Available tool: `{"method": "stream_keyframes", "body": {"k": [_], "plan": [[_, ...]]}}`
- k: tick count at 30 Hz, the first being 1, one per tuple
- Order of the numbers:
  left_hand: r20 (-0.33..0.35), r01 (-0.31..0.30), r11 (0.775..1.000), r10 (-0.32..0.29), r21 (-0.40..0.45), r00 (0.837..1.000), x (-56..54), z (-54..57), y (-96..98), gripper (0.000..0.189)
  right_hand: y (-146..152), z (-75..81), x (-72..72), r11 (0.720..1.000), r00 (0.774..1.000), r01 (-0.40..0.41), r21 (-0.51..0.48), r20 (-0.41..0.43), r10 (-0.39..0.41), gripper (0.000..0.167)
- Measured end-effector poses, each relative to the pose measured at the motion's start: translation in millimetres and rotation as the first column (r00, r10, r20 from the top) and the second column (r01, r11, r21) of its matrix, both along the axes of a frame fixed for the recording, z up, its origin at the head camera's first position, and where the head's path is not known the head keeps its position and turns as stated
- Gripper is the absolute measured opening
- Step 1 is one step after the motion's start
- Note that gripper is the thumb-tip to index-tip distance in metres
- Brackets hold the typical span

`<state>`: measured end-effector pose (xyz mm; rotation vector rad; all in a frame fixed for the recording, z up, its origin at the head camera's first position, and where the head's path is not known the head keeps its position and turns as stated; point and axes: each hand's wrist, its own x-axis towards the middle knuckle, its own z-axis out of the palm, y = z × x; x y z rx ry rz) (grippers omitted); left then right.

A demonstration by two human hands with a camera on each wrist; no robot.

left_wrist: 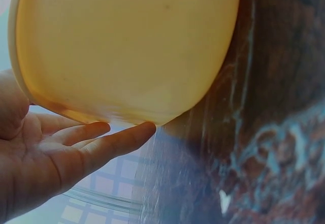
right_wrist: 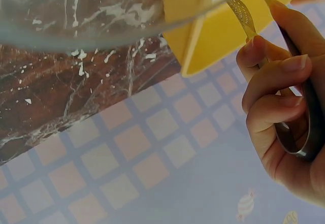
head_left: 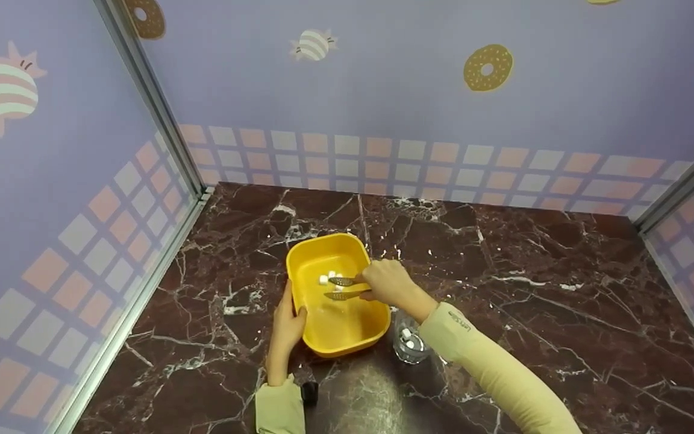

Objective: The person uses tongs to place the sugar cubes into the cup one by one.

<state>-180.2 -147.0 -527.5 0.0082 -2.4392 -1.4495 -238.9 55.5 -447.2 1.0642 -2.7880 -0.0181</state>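
Observation:
A yellow plastic basin point(head_left: 335, 337) stands on the marble surface, several small white cubes point(head_left: 323, 279) inside it. My left hand point(head_left: 287, 325) grips its left side, thumb at the rim; in the left wrist view the fingers point(left_wrist: 122, 141) lie against the outside wall. My right hand point(head_left: 390, 282) holds metal tongs point(head_left: 350, 295) over the basin. Their perforated tips are apart beside the cubes; whether they touch one I cannot tell. The right wrist view shows the fingers curled round the tongs' dark bent end point(right_wrist: 312, 145).
A clear glass container point(head_left: 410, 352) with white cubes stands right of the basin, partly behind the right forearm. White specks and veins mark the dark marble surface point(head_left: 540, 325). Patterned purple panels point(head_left: 383, 90) enclose the back and sides.

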Motion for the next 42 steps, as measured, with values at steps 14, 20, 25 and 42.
{"method": "stream_keyframes", "body": {"k": [14, 20, 25, 42], "plan": [[0.01, -0.002, 1.0, 0.002, -0.008, 1.0, -1.3, 1.1, 0.8, 0.061, -2.7, -10.1, 0.5, 1.0, 0.999, -0.025, 0.01, -0.031, 0.026, 0.022], [0.009, 0.004, 1.0, -0.004, -0.013, 1.0, -0.5, 1.1, 0.5, 0.06, -5.3, -14.2, 0.4, 0.999, 0.998, -0.013, 0.037, -0.058, 0.015, 0.023], [0.022, 0.005, 1.0, -0.005, -0.003, 1.0, 0.2, 2.6, 1.1, 0.06, -7.5, -15.5, 1.2, 0.999, 0.999, -0.001, 0.042, -0.048, 0.003, 0.022], [0.019, 0.003, 1.0, -0.003, 0.002, 1.0, -0.4, 1.1, 0.4, 0.06, -9.0, -13.5, 5.0, 0.997, 0.997, -0.001, 0.077, -0.078, 0.007, 0.018]]}}
